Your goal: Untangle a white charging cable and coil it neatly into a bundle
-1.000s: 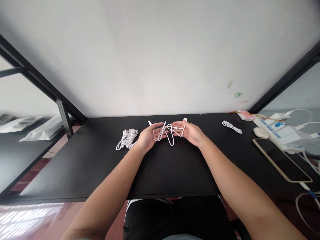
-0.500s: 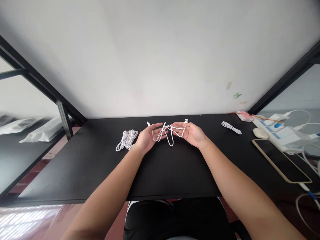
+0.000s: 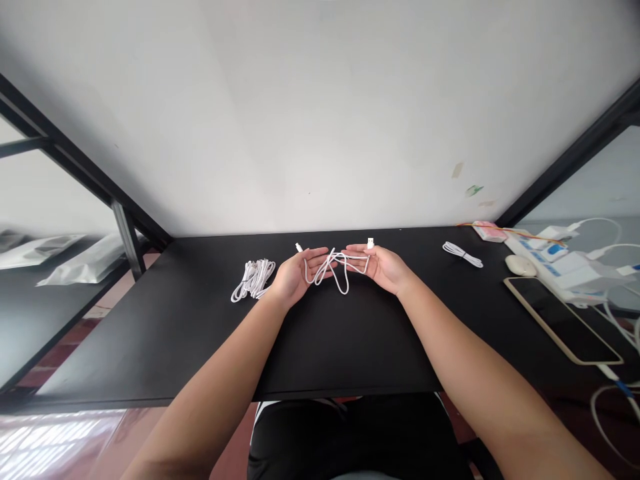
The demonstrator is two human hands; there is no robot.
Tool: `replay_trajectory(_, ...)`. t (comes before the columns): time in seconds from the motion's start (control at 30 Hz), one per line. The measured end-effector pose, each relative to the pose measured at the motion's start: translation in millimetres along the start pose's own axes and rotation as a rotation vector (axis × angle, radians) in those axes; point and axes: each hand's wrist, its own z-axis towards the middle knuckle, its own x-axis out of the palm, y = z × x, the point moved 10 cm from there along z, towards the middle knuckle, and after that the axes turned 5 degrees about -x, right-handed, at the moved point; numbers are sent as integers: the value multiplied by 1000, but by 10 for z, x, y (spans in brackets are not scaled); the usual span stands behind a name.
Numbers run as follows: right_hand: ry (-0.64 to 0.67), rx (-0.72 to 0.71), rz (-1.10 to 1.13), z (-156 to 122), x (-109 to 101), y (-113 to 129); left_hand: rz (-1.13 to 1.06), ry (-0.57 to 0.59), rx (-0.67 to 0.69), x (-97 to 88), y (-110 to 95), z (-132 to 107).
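Observation:
A white USB cable (image 3: 343,276) is loosely looped between my two hands above the black table. My left hand (image 3: 296,275) has its palm turned up and its thumb closed on one end, where a slim connector (image 3: 299,247) sticks up. My right hand (image 3: 385,267), also palm up, pinches the other end below the USB-A plug (image 3: 371,243). The loops lie across the outstretched fingers of both hands, and one loop hangs down in the middle. Left of my left hand rests a bunch of white cables (image 3: 253,279).
On the right lie a bundled white cable (image 3: 463,255), a white mouse (image 3: 521,265), a phone (image 3: 564,321) with a cord plugged in, and a power strip (image 3: 545,263) with chargers. Black frame posts (image 3: 129,240) edge the table (image 3: 200,353); a wall (image 3: 310,133) stands behind.
Both hands stay nearly in place with the cable. The two connectors have shifted a few pixels toward each other, and the hanging loop has moved slightly right.

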Motion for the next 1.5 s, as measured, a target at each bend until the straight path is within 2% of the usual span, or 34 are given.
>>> replay_trajectory(0.2, -75, 32, -68, -5, -82, -49, 33, 23, -12, 8, 18, -4)
replay_trajectory(0.33, -63, 58, -78, -10, -80, -77, 107, 88, -64, 70, 72, -20)
replay_trajectory(0.4, -46, 76, -95, -21, -60, -90, 182, 113, -41, 123, 59, -42)
replay_trajectory(0.47, -12, 85, -116, -37, -11, -96, 286, 91, 43, 162, -7, -68)
replay_trajectory(0.6, 78, 68, -137, -73, 130, -93, 486, -22, 279, 225, -199, -175)
replay_trajectory(0.73, 165, -41, -127, -100, 258, -8, 615, -110, 504, 296, -390, -388)
replay_trajectory(0.87, 211, -201, -103, -139, 343, 155, 722, -104, 723, 411, -531, -635)
replay_trajectory(0.97, 221, -243, -112, -161, 387, 217, 748, -76, 798, 452, -548, -728)
replay_trajectory(1.1, 252, -243, -135, -177, 433, 232, 766, -75, 827, 448, -533, -752)
replay_trajectory(1.27, 266, -236, -155, -175, 421, 199, 765, -71, 798, 414, -501, -681)
replay_trajectory(1.4, 201, -299, -374, -163, 386, 208, 857, -89, 764, 400, -483, -614)
replay_trajectory(1.5, 200, -389, -556, -197, 452, 262, 951, -49, 772, 461, -472, -618)
